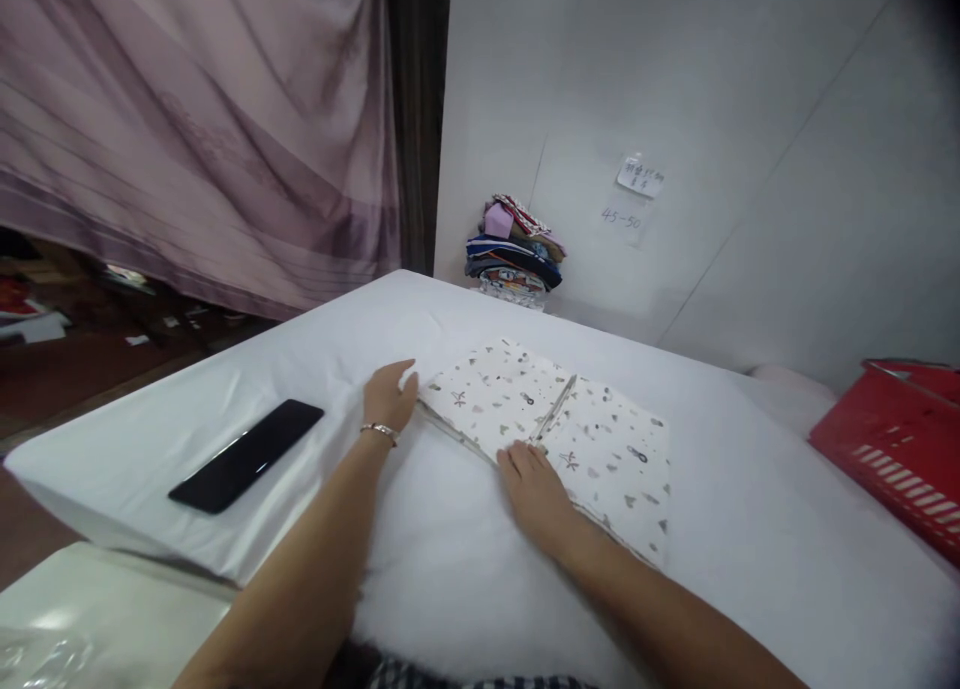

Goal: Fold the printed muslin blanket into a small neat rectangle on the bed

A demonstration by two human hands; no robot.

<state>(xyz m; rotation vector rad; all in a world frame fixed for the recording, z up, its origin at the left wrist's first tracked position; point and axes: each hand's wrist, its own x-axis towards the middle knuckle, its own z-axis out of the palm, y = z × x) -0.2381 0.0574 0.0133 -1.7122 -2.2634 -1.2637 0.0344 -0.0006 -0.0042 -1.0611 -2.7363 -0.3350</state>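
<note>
A folded white garment (570, 424) with small grey prints lies flat on the white sheet (750, 529) in the middle. My left hand (388, 397), a bracelet on its wrist, rests flat with its fingers stretched out at the garment's left corner. My right hand (534, 489) lies flat on the garment's near edge, fingers together and extended. Neither hand grips anything.
A black phone (246, 455) lies on the sheet to the left. A red basket (892, 447) stands at the right edge. A pile of folded clothes (515, 252) sits at the far side against the white wall. A mauve curtain (195, 139) hangs at the left.
</note>
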